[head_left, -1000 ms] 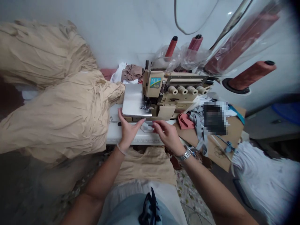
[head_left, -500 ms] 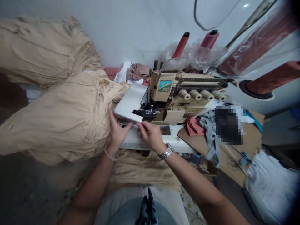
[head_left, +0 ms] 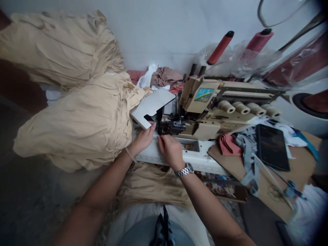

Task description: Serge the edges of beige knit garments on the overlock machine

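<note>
A beige overlock sewing machine [head_left: 220, 109] stands on a white table [head_left: 197, 159]. Its grey cloth plate [head_left: 152, 106] is swung out to the left, baring the dark mechanism [head_left: 170, 123] under the needle. My left hand [head_left: 144, 137] holds the plate's front edge from below with the fingers curled. My right hand [head_left: 169, 147], with a metal watch on the wrist, pinches at something small in front of the mechanism; I cannot make out what. Tan cloth [head_left: 151, 184] lies in my lap under the table's edge.
A big heap of tan fabric [head_left: 77, 119] fills the left side, right against the plate. Red thread cones [head_left: 220, 48] stand behind the machine. To the right, cardboard [head_left: 282, 181] carries a black phone [head_left: 272, 147], grey strips [head_left: 246, 150] and pink scraps [head_left: 228, 143].
The grey plate has swung open to the left, with my left hand moving along on its edge. My right hand moved left to the bared mechanism. The view has shifted left.
</note>
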Tool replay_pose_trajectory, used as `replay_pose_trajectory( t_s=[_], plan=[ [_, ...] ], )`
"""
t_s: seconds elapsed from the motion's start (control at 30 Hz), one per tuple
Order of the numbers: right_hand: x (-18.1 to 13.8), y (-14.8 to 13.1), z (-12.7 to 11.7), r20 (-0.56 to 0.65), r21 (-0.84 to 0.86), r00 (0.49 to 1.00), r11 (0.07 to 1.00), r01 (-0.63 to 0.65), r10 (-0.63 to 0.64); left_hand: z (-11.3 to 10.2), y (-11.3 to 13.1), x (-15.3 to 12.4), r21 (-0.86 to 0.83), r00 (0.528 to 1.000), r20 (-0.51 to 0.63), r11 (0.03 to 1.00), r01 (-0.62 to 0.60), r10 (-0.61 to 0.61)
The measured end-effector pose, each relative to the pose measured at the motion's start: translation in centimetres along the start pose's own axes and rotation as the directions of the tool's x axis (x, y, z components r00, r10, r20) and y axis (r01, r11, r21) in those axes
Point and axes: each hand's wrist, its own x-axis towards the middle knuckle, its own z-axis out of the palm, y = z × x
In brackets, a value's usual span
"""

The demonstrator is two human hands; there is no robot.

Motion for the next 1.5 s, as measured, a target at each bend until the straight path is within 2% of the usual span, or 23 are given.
replay_pose_trajectory(
  t_s=[0.17,0.33,0.87,1.07,1.27,1.5],
  plan=[
    [1.6,0.2,0.0,0.119,-0.200,0.966,0.959,-0.202,0.229,0.7,0.5,0.9,0.058,0.996,0.082,0.997,-0.045,0.040],
    [2.7,-0.6,0.4,0.123,-0.216,0.941,0.934,-0.284,0.314,0.6,0.2,1.4,0.055,0.992,0.112,0.997,-0.060,0.054],
    [2.8,-0.5,0.6,0.055,-0.159,0.958,0.950,-0.270,0.281,1.5,-0.4,2.7,-0.085,0.994,0.060,0.992,0.094,-0.089],
    [2.7,-0.3,0.8,0.046,-0.155,0.961,0.953,-0.262,0.272,1.3,-0.2,2.4,-0.115,0.995,0.073,0.991,0.073,-0.065],
    [2.8,-0.7,0.4,0.087,-0.165,0.949,0.944,-0.287,0.304,1.1,-0.3,2.2,-0.107,0.994,0.106,0.993,0.044,-0.033],
    [3.0,-0.7,0.2,0.105,-0.160,0.941,0.940,-0.302,0.320,0.8,-0.1,1.9,-0.073,0.997,0.071,0.997,-0.029,0.034]
  ],
)
